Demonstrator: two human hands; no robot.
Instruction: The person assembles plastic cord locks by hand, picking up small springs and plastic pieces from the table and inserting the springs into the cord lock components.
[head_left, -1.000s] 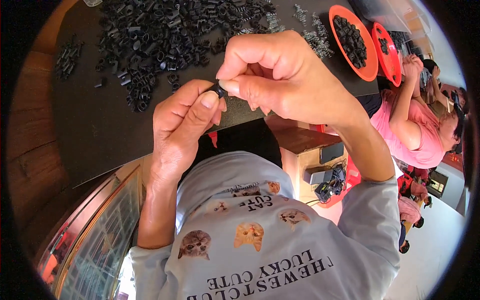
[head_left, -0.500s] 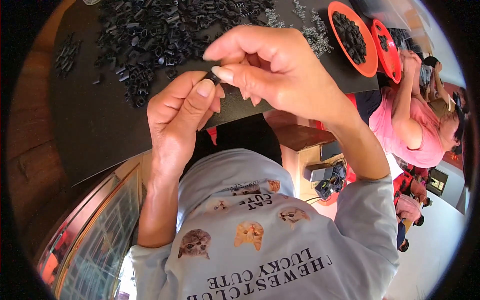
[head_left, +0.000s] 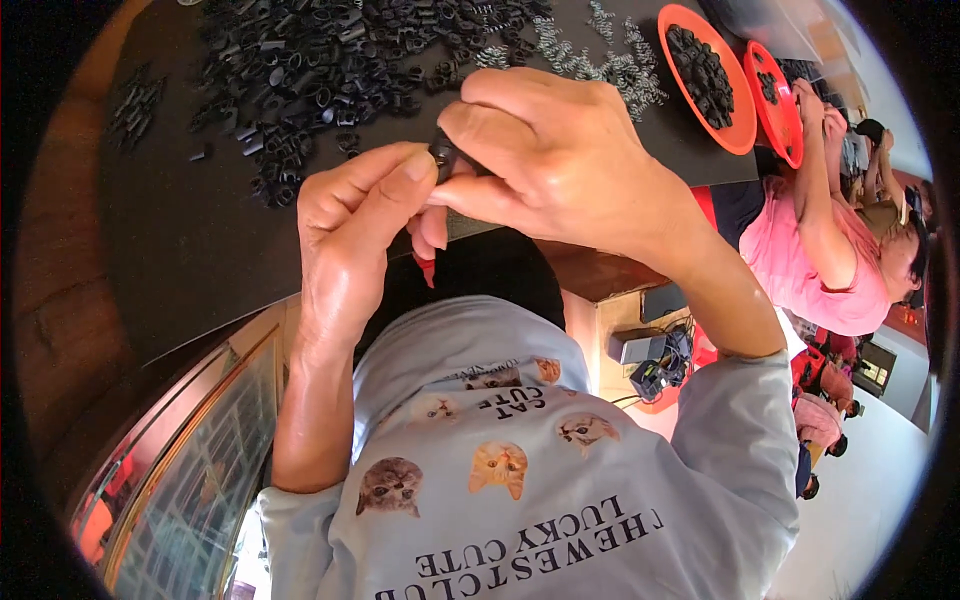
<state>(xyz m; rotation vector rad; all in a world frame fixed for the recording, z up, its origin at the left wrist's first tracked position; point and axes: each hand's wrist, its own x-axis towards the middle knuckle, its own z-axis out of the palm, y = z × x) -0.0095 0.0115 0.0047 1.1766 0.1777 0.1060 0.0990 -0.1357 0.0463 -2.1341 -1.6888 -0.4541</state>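
Between my two hands, over the table's near edge, is a small black plastic part [head_left: 441,152]. My left hand [head_left: 365,200] pinches it between thumb and fingertips. Closed on the part's other side, my right hand [head_left: 540,150] has its fingers curled and thumb beneath. Most of the part is covered by fingers, so its full shape is hidden. Beyond my hands spreads a big heap of loose black plastic pieces [head_left: 320,70], some ring-shaped. To its right lie many small metal springs [head_left: 610,62].
An orange-red plate [head_left: 742,135] of black pieces stands at the table's right, beside a red tray [head_left: 790,150]. A small pile of thin dark parts [head_left: 137,108] lies far left. At right sits a person in pink [head_left: 800,250]. Black adapters and cables [head_left: 655,370] rest below the table.
My right hand has lowered and closed around the black part, its raised index finger now curled. The left hand keeps its pinch, shifting slightly.
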